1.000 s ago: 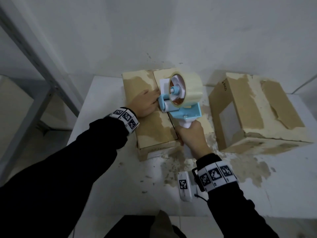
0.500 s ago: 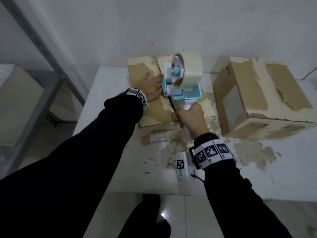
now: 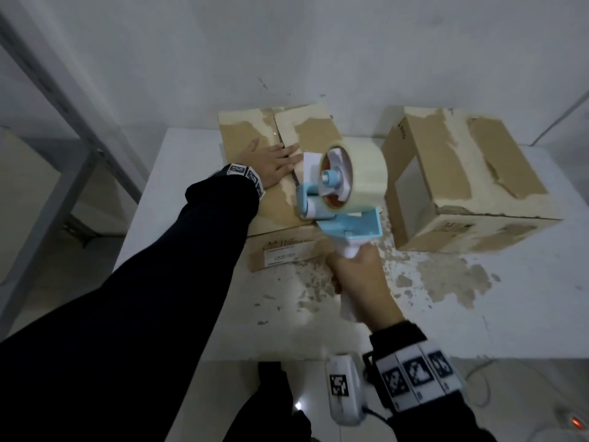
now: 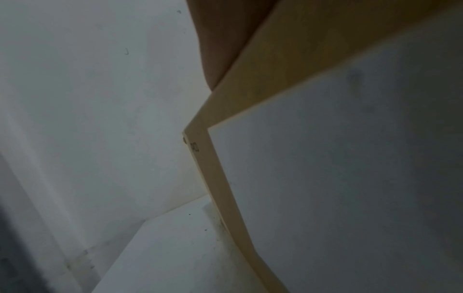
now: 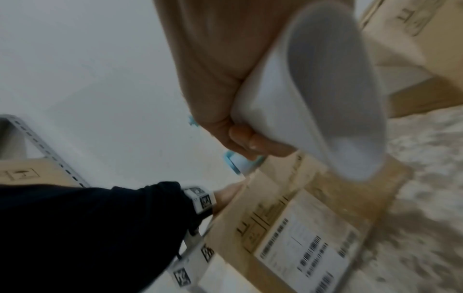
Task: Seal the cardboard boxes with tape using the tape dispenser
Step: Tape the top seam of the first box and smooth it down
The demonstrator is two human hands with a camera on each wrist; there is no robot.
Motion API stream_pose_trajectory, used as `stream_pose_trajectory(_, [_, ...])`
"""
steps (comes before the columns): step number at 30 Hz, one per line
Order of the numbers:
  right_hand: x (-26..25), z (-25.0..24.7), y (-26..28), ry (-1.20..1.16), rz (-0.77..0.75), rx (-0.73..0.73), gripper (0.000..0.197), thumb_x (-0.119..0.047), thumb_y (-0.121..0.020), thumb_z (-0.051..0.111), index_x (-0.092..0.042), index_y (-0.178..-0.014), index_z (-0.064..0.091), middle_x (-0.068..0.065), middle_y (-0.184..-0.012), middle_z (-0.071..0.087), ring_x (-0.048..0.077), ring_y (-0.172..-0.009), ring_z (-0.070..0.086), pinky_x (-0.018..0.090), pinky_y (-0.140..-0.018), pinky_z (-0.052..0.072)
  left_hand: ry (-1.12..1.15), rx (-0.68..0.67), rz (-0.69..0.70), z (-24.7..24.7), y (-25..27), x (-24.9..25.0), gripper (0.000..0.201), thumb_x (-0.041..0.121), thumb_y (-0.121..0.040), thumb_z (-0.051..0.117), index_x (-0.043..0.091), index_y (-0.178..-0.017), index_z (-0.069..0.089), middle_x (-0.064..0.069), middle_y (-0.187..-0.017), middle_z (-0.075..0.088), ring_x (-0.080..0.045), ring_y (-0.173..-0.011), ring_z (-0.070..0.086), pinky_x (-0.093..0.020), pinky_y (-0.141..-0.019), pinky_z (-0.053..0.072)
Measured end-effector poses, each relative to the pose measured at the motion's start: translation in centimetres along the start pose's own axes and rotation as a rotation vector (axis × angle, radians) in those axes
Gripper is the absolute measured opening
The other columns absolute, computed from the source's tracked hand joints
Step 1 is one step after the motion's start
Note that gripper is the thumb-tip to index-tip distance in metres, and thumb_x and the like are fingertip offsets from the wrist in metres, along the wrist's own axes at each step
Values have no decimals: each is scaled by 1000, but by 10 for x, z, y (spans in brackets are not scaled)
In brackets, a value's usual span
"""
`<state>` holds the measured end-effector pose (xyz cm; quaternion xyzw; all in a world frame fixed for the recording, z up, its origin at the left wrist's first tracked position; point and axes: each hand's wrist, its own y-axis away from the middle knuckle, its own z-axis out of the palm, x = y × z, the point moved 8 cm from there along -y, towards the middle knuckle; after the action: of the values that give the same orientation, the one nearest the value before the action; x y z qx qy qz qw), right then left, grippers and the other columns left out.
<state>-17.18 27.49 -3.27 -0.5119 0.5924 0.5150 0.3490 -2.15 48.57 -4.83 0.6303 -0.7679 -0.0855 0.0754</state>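
Cardboard boxes sit on the white table (image 3: 197, 161) in the head view: the nearer box (image 3: 255, 138) at about 12 o'clock from the person, and a second box (image 3: 471, 173) at 2 o'clock, well apart from the first and tipped so its open side faces left. The left hand (image 3: 271, 162) lies flat on the nearer box's top flaps, fingers straight and spread, pressing beside the centre seam. The right hand (image 3: 363, 282) is clenched round the white handle of the tape dispenser (image 3: 338, 193), whose blue frame and clear tape roll hang over the near right part of that box; whether the roller touches the cardboard cannot be told. Flaked brown patches mark the table at 3 o'clock of the right hand. From the left wrist view, only the heel of the left hand (image 4: 220, 39) shows at 12 o'clock, resting on the box's edge (image 4: 250, 89), with the white wall at 9 o'clock. From the right wrist view, the right hand's fingers (image 5: 250, 142) wrap the dispenser's handle (image 5: 313, 109) at 12 o'clock, and the nearer box's labelled side (image 5: 300, 237) lies at 5 o'clock.
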Motion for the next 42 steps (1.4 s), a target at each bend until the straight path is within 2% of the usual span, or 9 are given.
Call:
stream_pose_trajectory(6, [-8,1,0,63,-54,-7,14,5,-75,54,-3,-64,52,8,-52,46,13,-43,42,19,-41,35,65,82,15,-10,7,8,48,36,-101,19,27,-149,17,10,-158,7,-16,-145,11,-49,-116,6])
stream_pose_trajectory(10, [-3,-2,2,-25,-3,19,17,6,-75,54,-6,-63,51,5,-50,46,10,-38,41,19,-39,34,188,220,147,-17,33,29,50,31,-97,28,19,-145,32,2,-156,21,-18,-143,22,-43,-113,15])
stream_pose_trajectory(14, [-4,0,5,-179,21,25,15,7,-73,52,-7,-69,48,5,-49,42,12,-35,38,18,-39,32,369,126,222,-5,71,53,69,42,-79,24,20,-145,32,1,-155,22,-14,-142,21,-30,-112,9])
stream_pose_trajectory(21, [-9,0,8,-203,48,10,18,8,-77,52,-8,-71,49,5,-50,41,16,-39,37,24,-39,31,139,150,254,9,88,70,98,78,-67,29,26,-149,16,3,-158,9,-12,-146,5,-41,-115,-9])
stream_pose_trajectory(27, [-13,1,16,-10,-40,38,20,4,-79,54,-14,-72,49,6,-59,48,13,-44,44,19,-37,36,189,162,217,12,83,70,92,83,-67,27,33,-144,30,7,-155,25,-14,-140,25,-43,-118,3])
stream_pose_trajectory(33, [-13,-1,21,32,-93,34,28,3,-77,54,-24,-73,50,0,-66,53,16,-58,49,26,-54,41,309,155,147,7,84,67,89,80,-65,41,32,-139,39,8,-146,41,-19,-132,39,-42,-117,5])
stream_pose_trajectory(36, [-9,-3,26,23,-100,32,19,-5,-68,54,-12,-86,59,2,-68,56,19,-60,50,24,-55,40,285,139,138,5,84,68,72,64,-75,55,29,-138,43,7,-148,39,-17,-133,38,-43,-117,4])
stream_pose_trajectory(38, [-1,-4,30,10,-74,34,33,-10,-65,53,0,-95,61,3,-65,55,18,-56,50,21,-51,39,270,146,129,4,83,68,66,58,-79,59,31,-137,43,5,-151,35,-15,-136,34,-43,-117,3])
stream_pose_trajectory(42, [13,-13,41,-12,-33,37,18,-6,-73,56,0,-89,61,2,-58,52,14,-46,48,20,-42,37,249,120,129,5,86,71,80,67,-76,46,28,-145,31,4,-155,25,-12,-143,21,-42,-118,1])
